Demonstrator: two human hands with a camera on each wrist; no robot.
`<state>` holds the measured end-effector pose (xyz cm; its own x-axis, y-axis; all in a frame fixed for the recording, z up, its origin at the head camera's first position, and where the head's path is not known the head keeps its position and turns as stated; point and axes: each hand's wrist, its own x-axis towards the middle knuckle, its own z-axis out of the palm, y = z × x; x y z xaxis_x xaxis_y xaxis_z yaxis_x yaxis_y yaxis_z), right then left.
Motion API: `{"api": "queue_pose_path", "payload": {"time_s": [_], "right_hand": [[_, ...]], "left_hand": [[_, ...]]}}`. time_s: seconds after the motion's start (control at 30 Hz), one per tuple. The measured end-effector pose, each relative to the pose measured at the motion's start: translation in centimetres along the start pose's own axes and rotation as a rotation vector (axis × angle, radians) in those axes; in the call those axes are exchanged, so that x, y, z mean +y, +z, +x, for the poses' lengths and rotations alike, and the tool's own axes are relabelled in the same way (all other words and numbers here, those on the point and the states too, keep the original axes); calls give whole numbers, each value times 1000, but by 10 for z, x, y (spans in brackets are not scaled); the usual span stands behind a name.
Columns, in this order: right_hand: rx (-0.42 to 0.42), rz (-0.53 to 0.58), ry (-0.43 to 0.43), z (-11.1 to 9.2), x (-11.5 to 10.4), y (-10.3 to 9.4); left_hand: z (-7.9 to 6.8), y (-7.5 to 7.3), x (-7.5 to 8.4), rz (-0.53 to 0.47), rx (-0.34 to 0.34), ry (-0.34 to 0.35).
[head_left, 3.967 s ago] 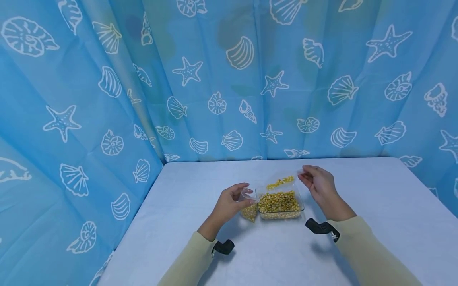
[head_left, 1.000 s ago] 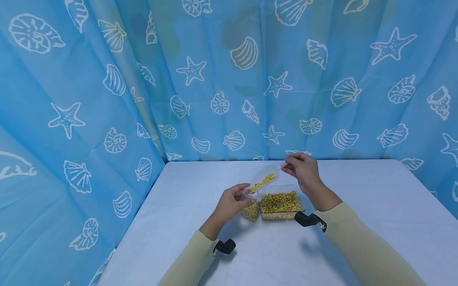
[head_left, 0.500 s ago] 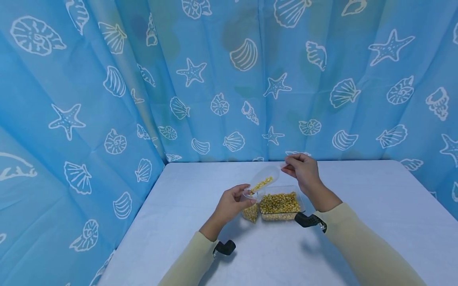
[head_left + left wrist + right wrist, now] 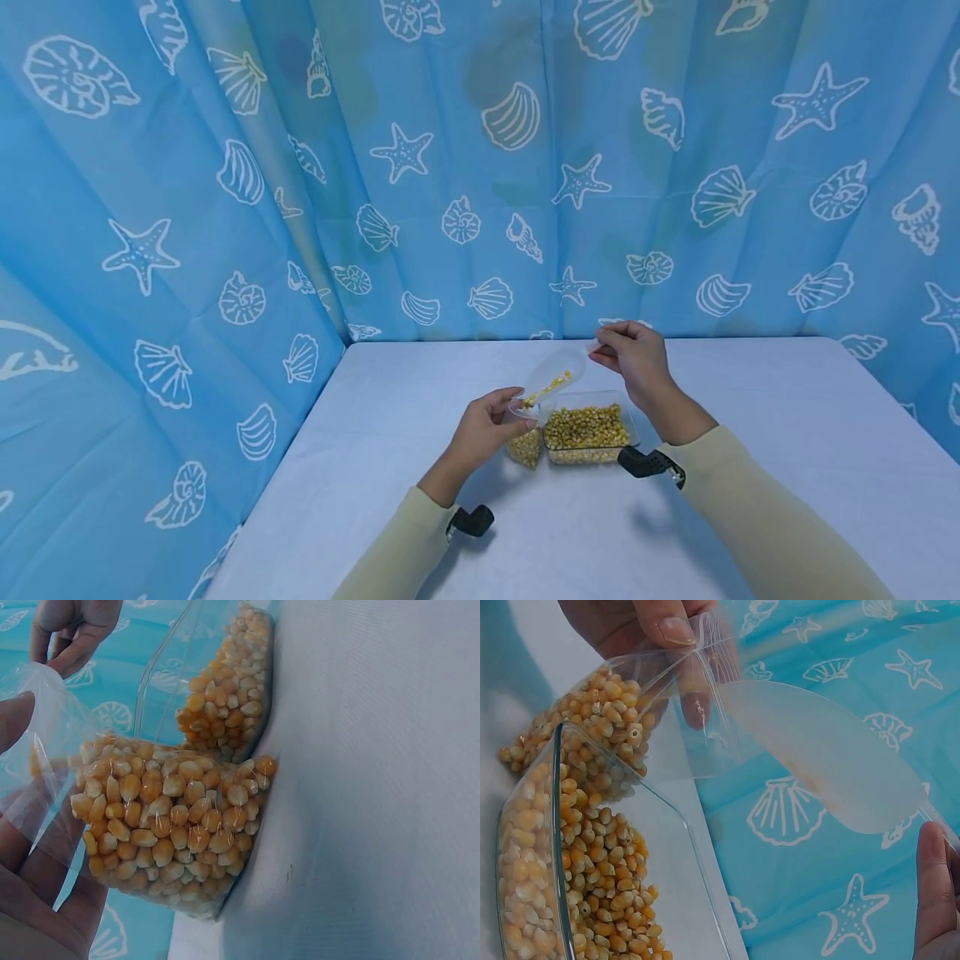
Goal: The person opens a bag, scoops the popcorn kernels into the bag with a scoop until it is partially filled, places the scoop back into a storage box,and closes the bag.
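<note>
My left hand (image 4: 483, 427) pinches the top of a clear plastic bag (image 4: 169, 817), partly filled with corn kernels and resting on the table. In my right hand (image 4: 637, 358) is the handle of a translucent scoop (image 4: 832, 757). The scoop slants down to the left, its tip at the bag's mouth, with a thin line of yellow kernels (image 4: 558, 380) in it. Right beside the bag stands a rectangular glass container (image 4: 558, 817) holding many corn kernels (image 4: 585, 427). My left fingers lie partly behind the bag's clear plastic in the right wrist view.
A white cloth covers the table (image 4: 780, 433). Behind it and along the left side hangs a blue curtain (image 4: 450, 183) with white shell and starfish prints. Black wrist cameras (image 4: 474, 520) sit at both sleeves.
The scoop has moved left from above the glass container to the bag's mouth and tilted down. Fewer kernels lie in it now. My left hand has stayed nearly still.
</note>
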<state>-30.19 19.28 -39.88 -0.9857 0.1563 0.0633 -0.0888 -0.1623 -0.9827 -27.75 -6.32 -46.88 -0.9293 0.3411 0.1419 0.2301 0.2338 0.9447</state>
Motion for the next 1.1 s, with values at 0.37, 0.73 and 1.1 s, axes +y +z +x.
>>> {"api": "queue_pose_path", "payload": {"time_s": [0.37, 0.73, 1.1], "right_hand": [[10, -28, -3, -1, -2, 0], [-1, -44, -21, 1, -4, 1], [-11, -70, -53, 0, -7, 4]], "left_hand": [[-1, 1, 1, -20, -5, 12], [-2, 2, 2, 33, -5, 36], [-1, 2, 1, 36, -7, 30]]}}
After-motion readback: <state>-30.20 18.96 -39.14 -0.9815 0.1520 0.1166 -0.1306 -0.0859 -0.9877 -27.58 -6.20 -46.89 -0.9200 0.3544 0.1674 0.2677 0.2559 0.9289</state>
